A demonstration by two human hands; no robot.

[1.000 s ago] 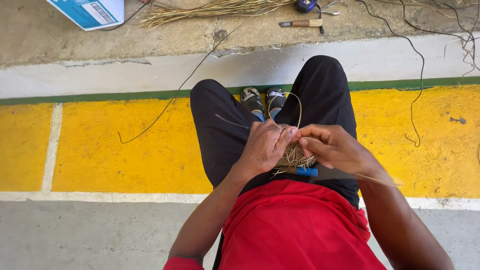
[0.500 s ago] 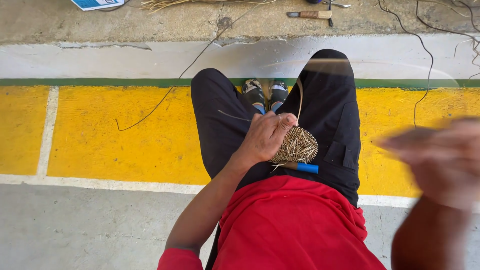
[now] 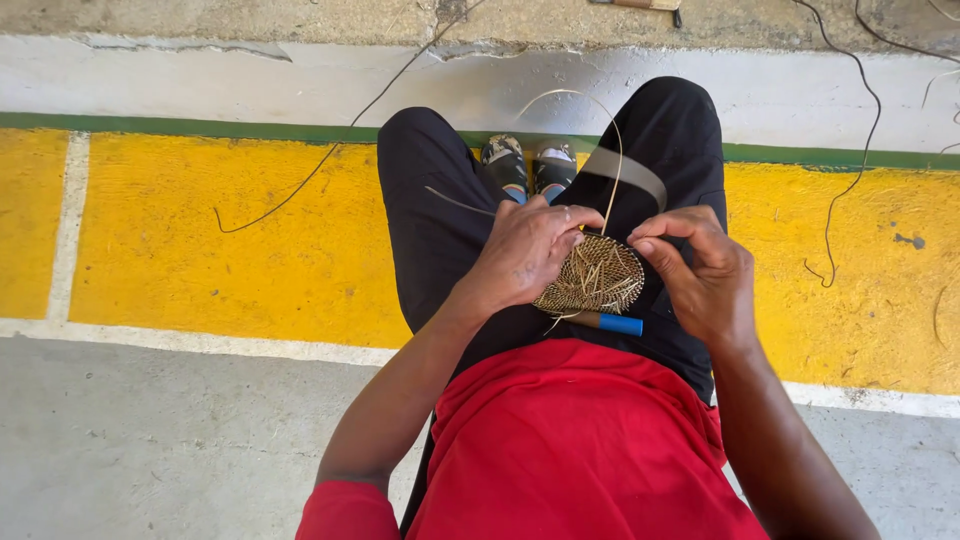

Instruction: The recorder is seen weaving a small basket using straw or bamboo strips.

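- Straw-coloured round woven coil (image 3: 598, 277) rests on the lap, left hand (image 3: 527, 252) gripping its edge.
- Right hand (image 3: 700, 272) pinches a thin pale strand (image 3: 612, 130); best pulled snug, evenly.

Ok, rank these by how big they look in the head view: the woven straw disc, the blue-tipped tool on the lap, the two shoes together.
1. Woven straw disc, clearly largest.
2. Two shoes together, though they lie farther from the camera, so the gap is unsure.
3. Blue-tipped tool, partly hidden under the disc.
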